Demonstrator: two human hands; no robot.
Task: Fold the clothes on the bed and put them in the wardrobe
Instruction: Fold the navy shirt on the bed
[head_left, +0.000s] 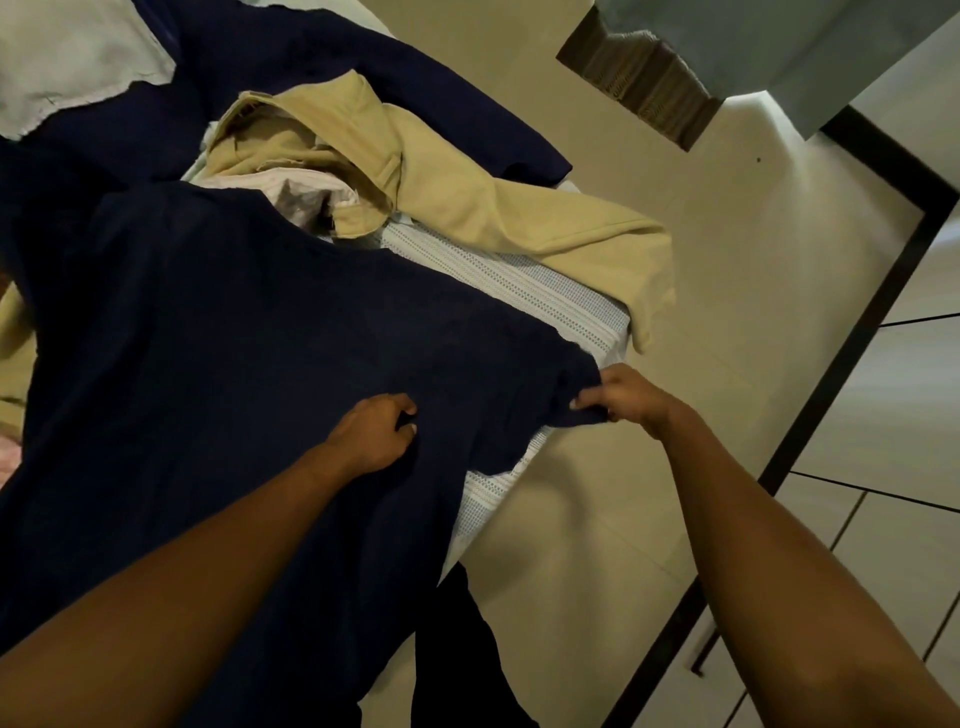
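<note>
Head view, bed and its surroundings.

Hands, two. The left hand is pinching a fold near the middle of the near navy garment, with its fingers curled into the cloth. The right hand is gripping a corner of the same garment at the bed's edge, its fingers clenched round the fabric.

Navy garments, two. The near navy garment is lying spread across the near part of the bed, with its lower part hanging over the side. The far navy garment is lying spread at the far end.

Khaki trousers, one pair, crumpled. They are lying between the two navy pieces, with one leg trailing over the bed's side above the floor.

Pale cloth, one. It is showing from under the khaki trousers, just beside the near navy garment's far edge.

Grey-white cloth, one. It is overlapping the far navy garment at the top left.

Tan fabric, one patch. It is poking out from under the near navy garment at the left edge, and I cannot tell whether it is a separate item.

Cardboard box, one. It is standing beyond the bed's far corner, well apart from the clothes.

White panels, black-framed. They are running along the right side, with a strip of floor between them and the bed.
</note>
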